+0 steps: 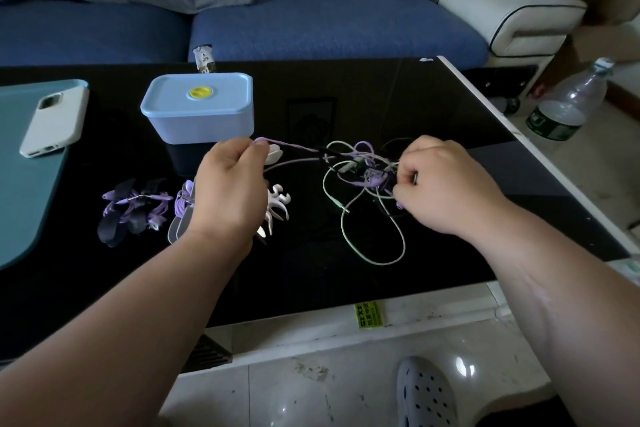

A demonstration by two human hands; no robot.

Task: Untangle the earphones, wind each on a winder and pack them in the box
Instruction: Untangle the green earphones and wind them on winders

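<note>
Left hand [230,184] hides winder [277,204]; right hand [446,184] pinches tangle [363,170].

Purple, white and black earphones [363,172] lie knotted on the table [311,274], one purple cord [294,147] drawn taut to my left hand [228,191], my right hand [446,184] pinching the knot. To their left lie wound sets [133,206] and white winders [278,203]; behind stands the lidded blue box [199,111].
</note>
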